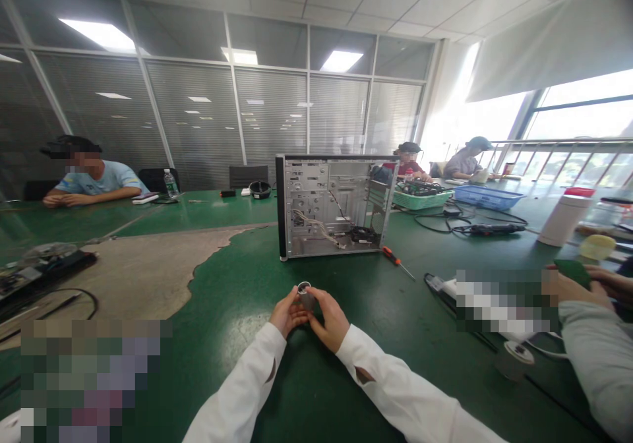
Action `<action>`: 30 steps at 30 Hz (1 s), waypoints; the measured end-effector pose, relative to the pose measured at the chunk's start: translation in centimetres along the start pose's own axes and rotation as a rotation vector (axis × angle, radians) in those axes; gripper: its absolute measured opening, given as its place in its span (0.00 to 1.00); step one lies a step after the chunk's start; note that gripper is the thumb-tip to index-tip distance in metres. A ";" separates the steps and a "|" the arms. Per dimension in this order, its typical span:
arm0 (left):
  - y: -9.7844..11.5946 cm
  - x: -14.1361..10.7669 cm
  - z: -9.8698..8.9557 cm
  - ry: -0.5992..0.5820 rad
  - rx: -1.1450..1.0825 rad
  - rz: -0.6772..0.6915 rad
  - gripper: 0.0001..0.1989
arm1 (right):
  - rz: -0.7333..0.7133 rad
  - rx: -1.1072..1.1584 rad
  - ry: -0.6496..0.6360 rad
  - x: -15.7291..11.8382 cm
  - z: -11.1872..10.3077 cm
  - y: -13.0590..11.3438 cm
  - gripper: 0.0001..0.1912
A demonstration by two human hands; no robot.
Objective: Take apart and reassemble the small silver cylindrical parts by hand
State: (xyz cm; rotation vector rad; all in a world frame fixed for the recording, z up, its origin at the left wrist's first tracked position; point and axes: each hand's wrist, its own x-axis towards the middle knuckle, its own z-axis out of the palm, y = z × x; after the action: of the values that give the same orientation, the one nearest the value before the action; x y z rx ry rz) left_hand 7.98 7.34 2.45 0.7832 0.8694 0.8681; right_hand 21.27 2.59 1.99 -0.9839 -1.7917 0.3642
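Both of my hands hold a small grey cylindrical container [305, 294] with a round rim, low over the green table [232, 265]. My left hand [289, 312] closes on its left side, fingers partly beneath it. From the right, my right hand [328, 316] grips it with thumb and fingers. Beyond my hands, an open computer case [336, 207] stands upright, showing its metal inside, loose cables and a black fan [363, 235]. Beside the case's lower right corner lies a screwdriver [398, 262] with a red and black handle.
At right are a white power strip [487, 304], a round container [515, 360], a white bottle [566, 217] and a co-worker's hands and sleeve. Green [422, 198] and blue baskets [487, 196] stand behind, with black cables nearby. Electronic parts [42, 273] lie at left. Other people sit farther back.
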 end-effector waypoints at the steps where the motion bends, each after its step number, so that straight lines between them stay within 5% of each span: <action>1: 0.0 0.0 0.0 -0.007 -0.002 0.005 0.18 | -0.003 0.002 0.007 0.0 0.0 0.0 0.30; 10: -0.2 0.0 -0.4 -0.039 -0.039 0.053 0.16 | -0.002 0.025 0.000 -0.1 0.0 -0.1 0.30; 17: 0.0 -0.3 -0.3 0.008 -0.101 0.054 0.17 | 0.233 0.197 0.056 0.0 -0.1 0.4 0.31; 25: -1.6 0.1 0.6 0.196 0.091 0.400 0.29 | 0.481 0.581 0.145 0.3 0.8 2.8 0.22; 30: -2.4 0.0 1.2 0.274 0.255 0.502 0.29 | 0.557 0.751 0.117 0.7 0.7 3.6 0.19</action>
State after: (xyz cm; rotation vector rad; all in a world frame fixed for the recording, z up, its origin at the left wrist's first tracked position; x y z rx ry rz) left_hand 9.77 6.08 0.94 1.1513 1.0572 1.3467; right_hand 22.16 5.48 -0.16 -0.8990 -1.0878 1.1977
